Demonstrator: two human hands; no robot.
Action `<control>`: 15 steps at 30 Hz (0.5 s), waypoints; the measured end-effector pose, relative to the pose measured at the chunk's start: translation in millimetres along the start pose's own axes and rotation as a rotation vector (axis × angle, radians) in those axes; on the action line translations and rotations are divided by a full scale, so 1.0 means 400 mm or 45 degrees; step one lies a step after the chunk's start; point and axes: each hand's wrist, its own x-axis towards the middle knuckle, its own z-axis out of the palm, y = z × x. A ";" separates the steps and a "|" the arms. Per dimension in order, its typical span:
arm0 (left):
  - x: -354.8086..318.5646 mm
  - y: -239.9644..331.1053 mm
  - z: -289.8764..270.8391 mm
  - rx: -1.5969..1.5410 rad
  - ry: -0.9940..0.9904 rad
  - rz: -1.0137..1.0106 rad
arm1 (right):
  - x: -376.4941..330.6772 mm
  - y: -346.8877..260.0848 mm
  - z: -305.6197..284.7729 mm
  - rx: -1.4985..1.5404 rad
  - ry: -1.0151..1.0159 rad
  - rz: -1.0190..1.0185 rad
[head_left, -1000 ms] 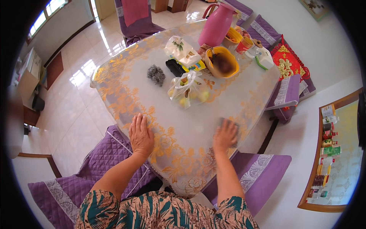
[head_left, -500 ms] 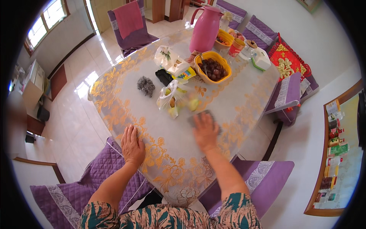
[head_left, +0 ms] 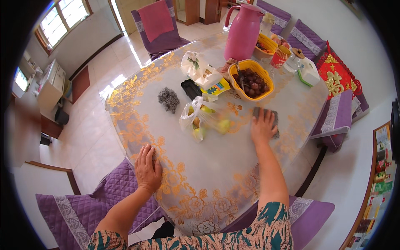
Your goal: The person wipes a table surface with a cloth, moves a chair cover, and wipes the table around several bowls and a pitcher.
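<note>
My right hand (head_left: 263,128) lies palm down on a dark grey cloth (head_left: 274,118), pressing it against the table's clear cover with gold flower print (head_left: 200,166). Its fingers are spread a little over the cloth. My left hand (head_left: 148,170) rests flat near the table's left front edge, fingers stretched out, holding nothing. Left of the cloth sits a thin plastic bag (head_left: 187,117) with greenish-yellow fruit in it. Just beyond the cloth stands a yellow basket (head_left: 271,83) of dark grapes (head_left: 255,85), with a metal handle sticking up.
Further back are a pink jug (head_left: 243,35), red paper cups (head_left: 281,56), a white and green box (head_left: 308,73), a white bag (head_left: 201,71), a black item (head_left: 191,89) and a grey frizzy clump (head_left: 168,100). Purple-covered chairs (head_left: 121,183) surround the table.
My right hand and the cloth have slid right and away from me, to beside the grape basket. My left hand stays at the table edge. The view has shifted slightly.
</note>
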 end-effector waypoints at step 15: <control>0.003 0.000 0.004 -0.012 0.003 0.010 | -0.006 -0.135 0.085 0.396 0.238 -0.663</control>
